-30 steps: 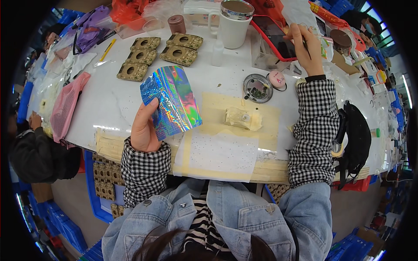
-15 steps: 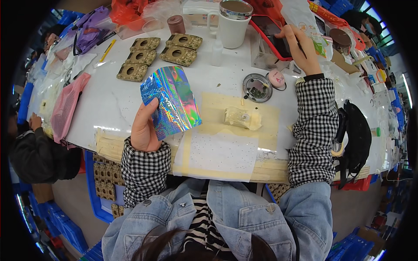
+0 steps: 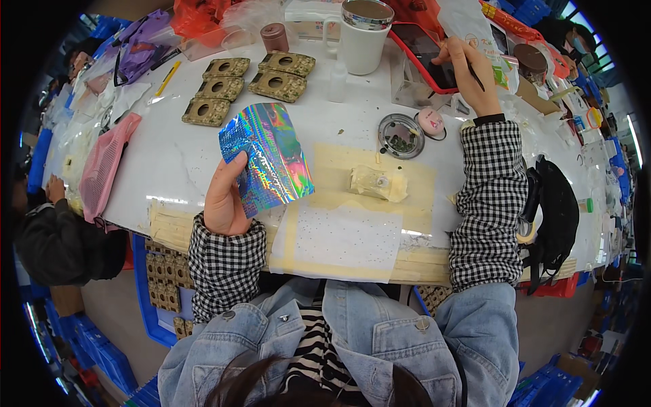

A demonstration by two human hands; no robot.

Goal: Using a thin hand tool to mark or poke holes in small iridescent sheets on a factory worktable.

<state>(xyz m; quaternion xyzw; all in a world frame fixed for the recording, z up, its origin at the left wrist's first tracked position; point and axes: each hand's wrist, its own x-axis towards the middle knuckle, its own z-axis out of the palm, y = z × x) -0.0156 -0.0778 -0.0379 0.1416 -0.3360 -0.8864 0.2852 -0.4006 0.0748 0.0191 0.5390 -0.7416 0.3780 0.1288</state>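
Observation:
My left hand (image 3: 227, 197) pinches a shiny holographic foil pouch (image 3: 266, 159) by its lower left side, thumb on top, above the table. At the far right, my right hand (image 3: 472, 76) is over a phone in a red case (image 3: 426, 57), its fingertips at the screen. A thin dark pointed stick (image 3: 476, 79) sticks out of that hand; its other end is hidden by the fingers. Several camouflage-patterned plates with round holes (image 3: 215, 89) lie in two groups beyond the pouch. A small block wrapped in yellowish tape (image 3: 378, 184) sits on the taped table patch.
A white mug with a drink (image 3: 365, 44) and a small clear bottle (image 3: 337, 83) stand at the back. A round dish of dark bits (image 3: 401, 136) is beside a pink round case (image 3: 430, 123). A pink mesh pouch (image 3: 108, 166) lies left; a black bag (image 3: 557, 217) lies right.
My right fingers and the stick have shifted slightly at the phone's edge. The left hand and the foil pouch have hardly moved.

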